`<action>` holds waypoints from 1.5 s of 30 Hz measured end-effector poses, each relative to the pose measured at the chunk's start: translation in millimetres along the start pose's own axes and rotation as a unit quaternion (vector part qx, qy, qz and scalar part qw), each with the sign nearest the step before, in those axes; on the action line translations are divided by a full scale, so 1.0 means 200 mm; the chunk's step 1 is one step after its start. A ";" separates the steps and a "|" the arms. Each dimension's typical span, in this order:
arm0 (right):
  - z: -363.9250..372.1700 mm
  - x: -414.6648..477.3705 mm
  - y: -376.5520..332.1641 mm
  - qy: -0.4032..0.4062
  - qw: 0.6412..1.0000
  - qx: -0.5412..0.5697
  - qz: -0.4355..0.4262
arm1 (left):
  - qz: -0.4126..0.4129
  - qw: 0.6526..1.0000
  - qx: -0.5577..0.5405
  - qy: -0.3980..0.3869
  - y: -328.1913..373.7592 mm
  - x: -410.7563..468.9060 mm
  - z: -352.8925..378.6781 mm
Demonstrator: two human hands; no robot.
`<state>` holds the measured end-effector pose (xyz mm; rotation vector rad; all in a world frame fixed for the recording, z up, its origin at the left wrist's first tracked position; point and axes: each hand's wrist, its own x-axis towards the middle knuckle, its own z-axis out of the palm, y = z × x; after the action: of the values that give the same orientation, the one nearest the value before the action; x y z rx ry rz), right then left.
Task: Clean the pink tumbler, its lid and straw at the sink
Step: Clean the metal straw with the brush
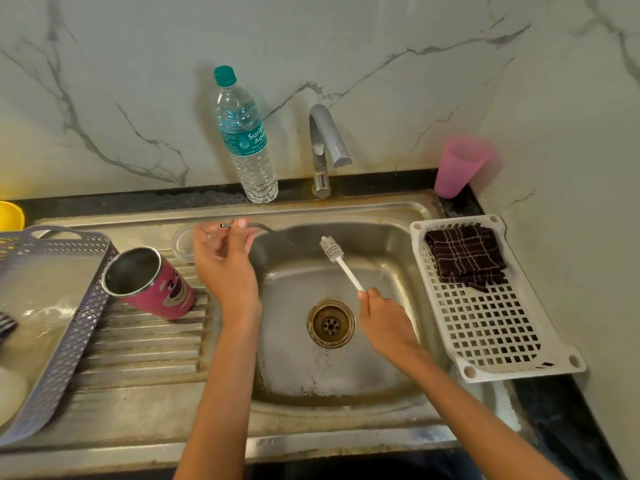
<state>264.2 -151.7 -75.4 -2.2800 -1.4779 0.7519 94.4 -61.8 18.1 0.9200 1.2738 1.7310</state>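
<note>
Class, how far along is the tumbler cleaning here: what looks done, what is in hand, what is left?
Done: the lid is off and lies on the drainboard near the open tumbler; whether either is washed cannot be told. In hand: the left hand pinches the straw, the right hand grips the brush, apart from it. Left: probably brushing the straw and rinsing; the tap shows no water.

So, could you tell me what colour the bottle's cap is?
The cap is teal, per the head view.

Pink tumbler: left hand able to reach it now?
Likely yes: the pink tumbler rests on the drainboard right beside the left hand, nothing between. But that hand's grip is on the metal straw.
</note>
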 end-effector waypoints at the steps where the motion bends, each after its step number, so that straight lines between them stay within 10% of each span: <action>1: -0.01 0.00 -0.01 0.001 1.000 0.002 -0.009 | 0.031 0.999 0.025 -0.008 0.01 0.02 0.00; 5: 0.01 0.00 -0.02 0.001 1.000 0.013 -0.014 | 0.203 0.959 0.181 -0.075 0.04 0.13 0.01; 10: 0.03 0.00 -0.03 -0.003 0.999 0.021 -0.030 | 0.393 0.785 0.454 -0.154 -0.09 0.35 0.05; 14: 0.01 0.01 -0.03 0.012 0.999 0.021 -0.041 | 0.377 0.668 0.609 -0.203 -0.22 0.51 0.09; 21: 0.00 0.05 0.02 0.011 0.999 0.040 -0.030 | 0.288 0.578 0.714 -0.271 -0.40 0.66 0.11; 45: 0.00 0.09 0.06 -0.064 0.988 0.140 -0.030 | 0.176 0.495 0.792 -0.311 -0.51 0.81 0.09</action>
<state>279.8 -141.4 -86.0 -2.0020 -1.3875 1.0333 56.7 110.3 -59.9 2.5737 1.9657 -0.3362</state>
